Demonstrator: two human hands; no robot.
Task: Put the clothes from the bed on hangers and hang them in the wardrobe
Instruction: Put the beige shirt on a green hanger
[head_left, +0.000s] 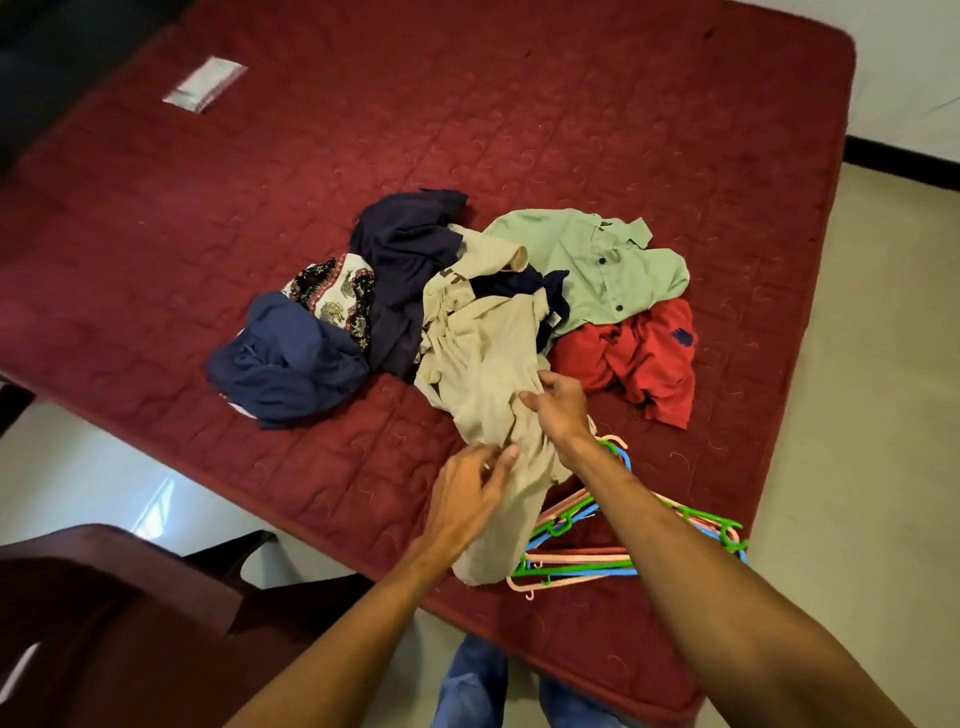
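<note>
The bed fills most of the frame; its dark red quilted mattress runs from the upper left to the lower right. The clothes form a loose pile at the centre of the frame. The beige garment lies at the front of the pile and trails down toward the lower centre, where its lower end overlaps the hangers. The hangers are a stack of green, blue and pink plastic units lying flat on the mattress at lower centre-right, partly under the right forearm. The right hand is just below the centre of the frame; its fingers curl into the beige garment and grip a fold, with the thumb extended to the left. The left hand is lower and to the left of it; the thumb sits against the same garment and the fingers curl loosely at its edge, pinching the cloth. The light green shirt lies at the upper right of the pile, with the red shirt directly below it. A dark navy garment lies at the upper left of the pile, a patterned cloth beside it, and a blue garment at the far left. A white packet lies on the mattress at upper left. A dark wooden chair occupies the lower left corner.
</note>
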